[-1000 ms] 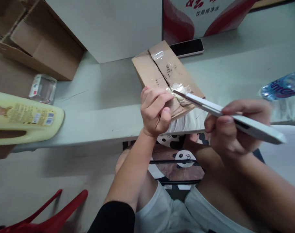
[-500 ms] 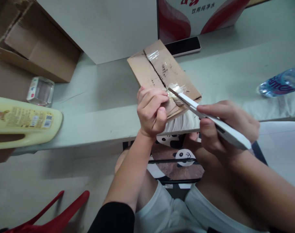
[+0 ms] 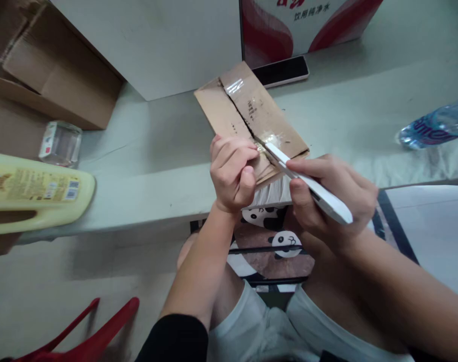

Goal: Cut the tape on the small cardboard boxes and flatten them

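Note:
A flat brown cardboard box (image 3: 247, 113), taped along its middle seam, lies at the near edge of the pale table (image 3: 157, 151). My left hand (image 3: 232, 171) is curled into a fist on the box's near corner, pinching crumpled clear tape (image 3: 268, 138). My right hand (image 3: 330, 198) grips a white utility knife (image 3: 307, 183) whose blade tip rests on the seam beside my left fingers.
A dark phone (image 3: 285, 71) lies behind the box, before a red-and-white carton (image 3: 289, 25). An open cardboard box (image 3: 51, 65), a small clear plastic case (image 3: 61, 143) and a yellow jug (image 3: 36, 193) are at left. A water bottle (image 3: 436, 128) lies right. A red chair (image 3: 85, 337) is below.
My right hand has slid the knife closer to the box, so the blade tip sits deeper along the taped seam. My left hand stays clenched on the tape.

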Demonstrator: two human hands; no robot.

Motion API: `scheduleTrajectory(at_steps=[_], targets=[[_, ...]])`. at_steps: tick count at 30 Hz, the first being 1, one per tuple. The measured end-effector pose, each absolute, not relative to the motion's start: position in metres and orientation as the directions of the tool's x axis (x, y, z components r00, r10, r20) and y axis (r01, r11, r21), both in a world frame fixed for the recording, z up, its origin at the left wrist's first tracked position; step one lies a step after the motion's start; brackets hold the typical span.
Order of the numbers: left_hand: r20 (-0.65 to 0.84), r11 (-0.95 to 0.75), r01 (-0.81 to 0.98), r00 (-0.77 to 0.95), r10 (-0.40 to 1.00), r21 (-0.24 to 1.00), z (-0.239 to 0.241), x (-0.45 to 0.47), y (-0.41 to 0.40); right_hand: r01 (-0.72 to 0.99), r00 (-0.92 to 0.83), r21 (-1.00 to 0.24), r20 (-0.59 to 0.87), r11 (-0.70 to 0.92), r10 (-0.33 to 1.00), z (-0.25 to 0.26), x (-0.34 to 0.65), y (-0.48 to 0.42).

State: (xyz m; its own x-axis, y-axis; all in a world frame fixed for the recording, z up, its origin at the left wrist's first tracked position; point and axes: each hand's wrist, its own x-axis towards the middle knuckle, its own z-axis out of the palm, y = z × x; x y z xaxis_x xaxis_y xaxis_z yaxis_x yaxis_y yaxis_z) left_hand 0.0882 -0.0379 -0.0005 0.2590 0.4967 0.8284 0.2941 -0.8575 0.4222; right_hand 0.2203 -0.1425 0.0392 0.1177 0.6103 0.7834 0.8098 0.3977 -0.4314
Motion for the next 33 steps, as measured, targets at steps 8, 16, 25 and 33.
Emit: scheduleTrajectory(at_steps=[8,16,25,33], targets=[[0.844,-0.873,0.246,0.247,0.477,0.422,0.0002,0.0884,-0.0373,0.829,0.140,-0.445,0.752,0.338,0.645,0.0379,0.2171,-0.1376],[0.843,-0.863,0.255,0.220,0.490,0.435,0.0011,0.0905,-0.0410,0.850,0.156,-0.393,0.825,0.352,0.544,0.0412,0.2210,-0.1436],[0.837,-0.864,0.249,0.236,0.493,0.439,0.0011,0.0901,-0.0405,0.828,0.156,-0.431,0.791,0.358,0.592,0.0379,0.2195,-0.1377],[0.846,-0.868,0.253,0.224,0.483,0.428,0.0001,0.0911,-0.0402,0.844,0.175,-0.410,0.820,0.345,0.545,0.0404,0.2237,-0.1441]])
